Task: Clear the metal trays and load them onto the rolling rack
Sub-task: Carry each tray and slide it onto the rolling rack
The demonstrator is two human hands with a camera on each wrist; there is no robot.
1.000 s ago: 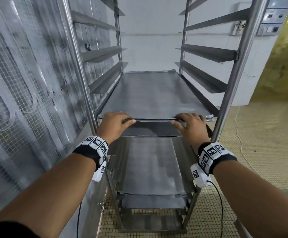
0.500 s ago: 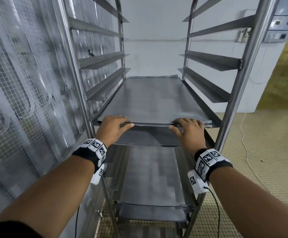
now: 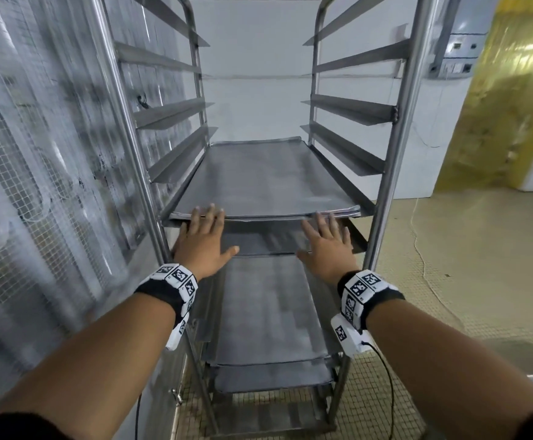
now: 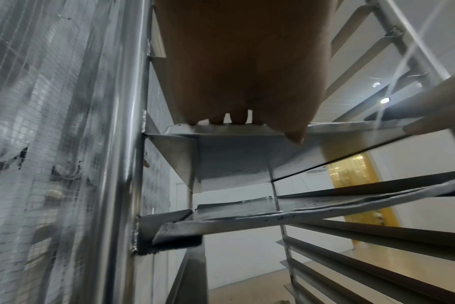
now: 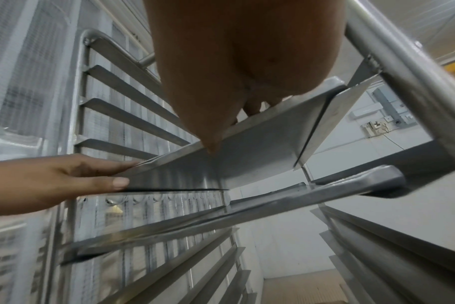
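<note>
A flat metal tray (image 3: 265, 182) lies on the rails of the rolling rack (image 3: 398, 154) at mid height. My left hand (image 3: 206, 236) and right hand (image 3: 327, 246) are spread flat, fingers straight, with the fingertips against the tray's front edge. The left wrist view shows my palm (image 4: 242, 72) over the tray's underside (image 4: 234, 158). In the right wrist view my palm (image 5: 242, 61) lies on the same tray (image 5: 260, 156), and the left hand (image 5: 52, 179) touches its rim. A second tray (image 3: 258, 241) sits just below, with more trays (image 3: 265, 309) lower down.
Angle rails (image 3: 347, 109) run up both sides of the rack above the tray. A mesh panel covered in plastic (image 3: 36, 185) stands close on the left. To the right are tiled floor (image 3: 465, 265) with a thin cable, a yellow strip curtain (image 3: 496, 106) and a wall box (image 3: 458, 49).
Both hands have let go of the tray's front rim and straightened their fingers. The tray has slid further into the rack. The head view has lifted.
</note>
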